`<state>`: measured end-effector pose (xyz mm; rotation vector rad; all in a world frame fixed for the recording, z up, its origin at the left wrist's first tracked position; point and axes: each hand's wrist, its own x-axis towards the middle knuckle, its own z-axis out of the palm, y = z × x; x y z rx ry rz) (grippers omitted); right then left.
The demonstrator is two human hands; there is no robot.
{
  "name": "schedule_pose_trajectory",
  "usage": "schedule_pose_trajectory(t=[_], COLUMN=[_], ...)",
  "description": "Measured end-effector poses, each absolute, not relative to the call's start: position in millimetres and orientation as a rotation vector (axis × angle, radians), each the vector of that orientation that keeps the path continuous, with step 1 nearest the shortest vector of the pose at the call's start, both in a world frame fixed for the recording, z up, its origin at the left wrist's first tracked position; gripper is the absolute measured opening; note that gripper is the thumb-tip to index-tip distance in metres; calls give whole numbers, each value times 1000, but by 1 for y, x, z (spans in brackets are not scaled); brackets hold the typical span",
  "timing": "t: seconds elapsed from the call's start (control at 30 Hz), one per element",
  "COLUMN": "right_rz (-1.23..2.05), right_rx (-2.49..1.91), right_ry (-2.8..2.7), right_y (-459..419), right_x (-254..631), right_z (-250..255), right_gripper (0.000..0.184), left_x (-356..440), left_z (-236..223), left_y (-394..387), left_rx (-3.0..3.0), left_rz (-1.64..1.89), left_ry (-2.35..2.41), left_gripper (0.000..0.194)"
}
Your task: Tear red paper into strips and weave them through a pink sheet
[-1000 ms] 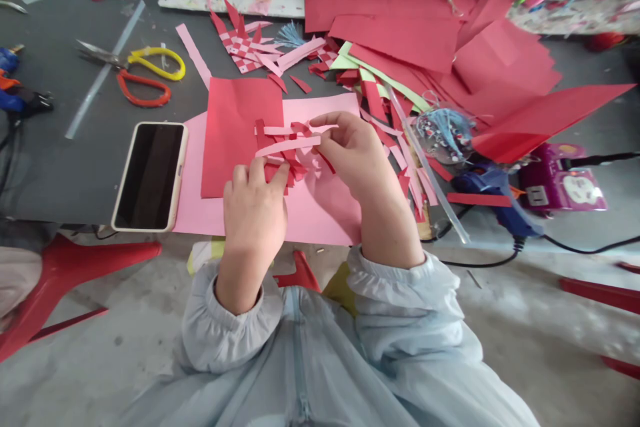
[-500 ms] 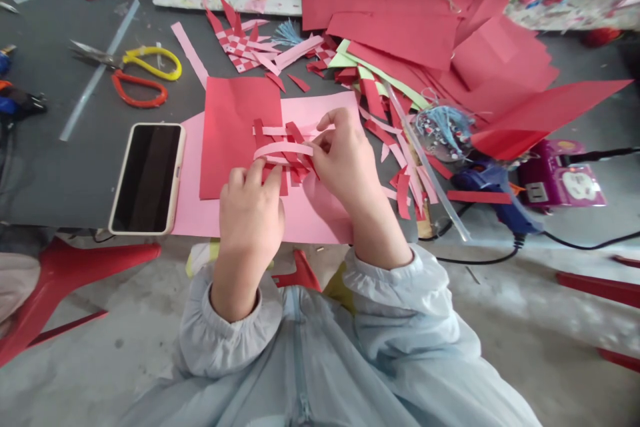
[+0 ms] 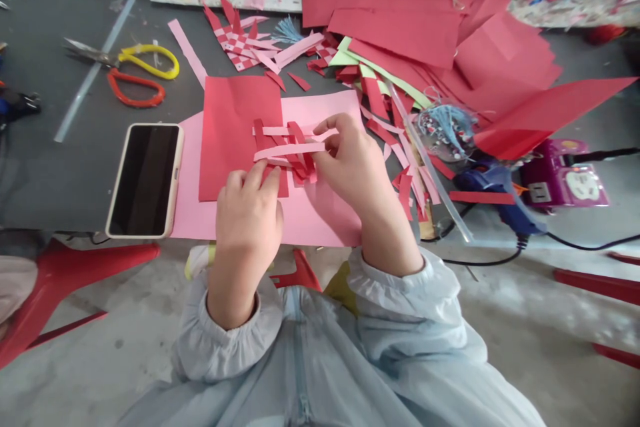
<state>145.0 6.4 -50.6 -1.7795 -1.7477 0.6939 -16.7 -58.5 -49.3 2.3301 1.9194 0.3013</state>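
Note:
Between the thumb and forefinger of my right hand [image 3: 353, 163] is the right end of a pink paper strip [image 3: 285, 150]. It runs leftward over a small lattice of red strips [image 3: 295, 128] and pink strips. My left hand [image 3: 247, 217] lies palm down, its slightly parted fingertips resting on the lattice's lower left side. Beneath the left part is a red paper sheet [image 3: 235, 127], itself on a larger pink sheet [image 3: 320, 227]. My right fingers partly hide the lattice's right side.
A phone [image 3: 145, 180] and scissors [image 3: 120, 67] with yellow and red handles lie left. Behind are a woven checkered paper piece [image 3: 240, 43] and stacked red paper [image 3: 400, 33]. Paper scraps [image 3: 405, 167], a clear glue stick [image 3: 435, 173], a blue glue gun [image 3: 500, 193] and a purple box [image 3: 567, 173] are right.
My right hand has moved slightly right with the pink strip's end. The strip was arched upward and is now pulled straighter. My left hand stays at the lattice.

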Motion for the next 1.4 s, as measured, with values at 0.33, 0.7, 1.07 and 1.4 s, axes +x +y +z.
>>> schedule_pose_trajectory(t=[0.33, 0.7, 1.07, 1.4], right_rz=[969, 797, 900, 980], right_rx=[-1758, -1811, -1768, -1624], right_ry=[-1679, -1781, -1810, -1659], right_y=[3, 1, -3, 3], right_x=[152, 152, 161, 159], right_z=[-45, -41, -36, -45], right_gripper=[24, 28, 23, 18], left_x=[-20, -34, -27, -21], left_z=[-52, -46, -45, -30], left_y=[-59, -65, -69, -67], left_rx=[2351, 2254, 2280, 2482], left_rz=[390, 658, 691, 561], left_ry=[1899, 1969, 1940, 1658], left_gripper=[45, 36, 37, 32])
